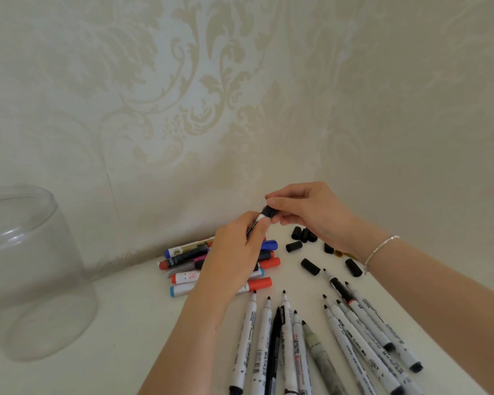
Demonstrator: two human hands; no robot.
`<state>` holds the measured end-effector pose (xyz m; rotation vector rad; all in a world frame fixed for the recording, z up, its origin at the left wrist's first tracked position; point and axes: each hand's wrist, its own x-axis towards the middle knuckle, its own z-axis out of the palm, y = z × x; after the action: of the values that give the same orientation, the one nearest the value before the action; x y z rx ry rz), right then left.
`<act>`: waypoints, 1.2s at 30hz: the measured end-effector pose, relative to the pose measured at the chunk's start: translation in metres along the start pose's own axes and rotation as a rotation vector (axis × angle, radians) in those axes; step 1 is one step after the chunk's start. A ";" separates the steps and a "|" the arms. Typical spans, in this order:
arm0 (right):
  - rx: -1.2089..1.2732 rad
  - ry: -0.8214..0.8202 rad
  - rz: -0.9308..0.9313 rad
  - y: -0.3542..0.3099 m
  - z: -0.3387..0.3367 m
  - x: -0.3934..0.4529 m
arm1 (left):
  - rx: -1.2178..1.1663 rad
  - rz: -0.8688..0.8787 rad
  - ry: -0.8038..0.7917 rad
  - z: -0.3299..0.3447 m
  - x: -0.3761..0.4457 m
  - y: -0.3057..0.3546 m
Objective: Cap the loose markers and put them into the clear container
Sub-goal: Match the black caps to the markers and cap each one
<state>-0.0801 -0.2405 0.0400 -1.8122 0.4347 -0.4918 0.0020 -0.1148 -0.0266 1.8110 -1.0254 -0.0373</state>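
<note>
Jar (26, 269) – clear, upright, far left on table (120, 337). Uncapped markers (311, 343) fanned near edge. L hand (237, 252) grips white marker (254, 226); R hand (305, 212) pinches black cap (269, 211) at its tip – loose caps (308, 252) beyond.

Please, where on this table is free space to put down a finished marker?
Bare table lies between the clear container and the capped markers. Crowded: the uncapped markers in front, the loose black caps under the right hand.
</note>
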 end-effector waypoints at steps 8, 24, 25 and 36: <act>-0.099 0.059 0.013 -0.003 0.009 -0.007 | 0.047 -0.009 0.024 0.001 -0.001 0.002; -0.318 0.099 0.277 0.018 -0.031 0.004 | 0.650 -0.015 0.138 -0.028 0.006 -0.036; -0.347 0.113 0.298 0.019 -0.039 0.004 | 0.653 -0.047 0.144 -0.026 0.006 -0.039; -0.612 0.070 0.340 0.038 -0.054 -0.007 | 0.458 -0.059 0.169 -0.014 0.005 -0.028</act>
<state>-0.1165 -0.2911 0.0164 -2.2410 1.0054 -0.1900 0.0286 -0.1045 -0.0392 2.2126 -0.9078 0.3340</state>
